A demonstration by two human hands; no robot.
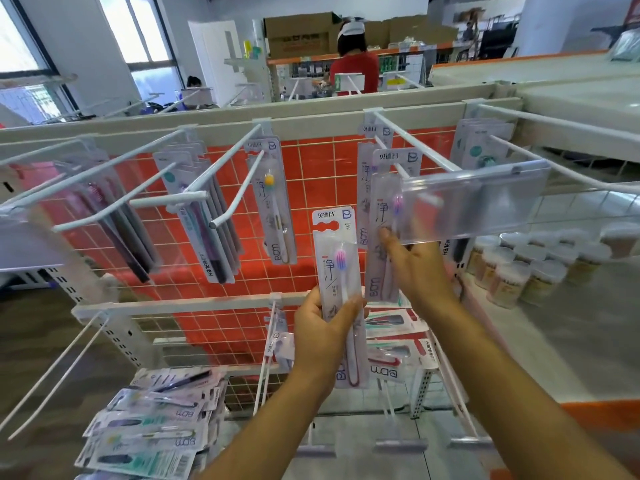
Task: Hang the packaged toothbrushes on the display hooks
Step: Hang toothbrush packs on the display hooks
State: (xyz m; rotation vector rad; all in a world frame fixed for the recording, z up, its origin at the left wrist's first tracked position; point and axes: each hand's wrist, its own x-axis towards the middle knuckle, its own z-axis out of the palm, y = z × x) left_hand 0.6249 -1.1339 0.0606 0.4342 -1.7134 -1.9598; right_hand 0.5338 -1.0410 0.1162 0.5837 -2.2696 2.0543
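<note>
My left hand [323,329] grips a packaged toothbrush [337,271] upright in front of the red grid panel, its hanging hole at the top. My right hand [417,268] reaches up with straight fingers that touch another packaged toothbrush [386,220], which hangs on a white display hook [415,143] behind a clear price-tag holder [474,202]. A further pack [273,199] hangs alone on the hook to the left. More packs hang on the left hooks [204,216] and at the upper right [479,143].
A loose pile of packaged toothbrushes [156,427] lies at the lower left. Bare hooks [52,372] jut out at the lower left. Round containers [530,268] fill the right-hand shelf. A person in a red top [353,69] stands behind the rack.
</note>
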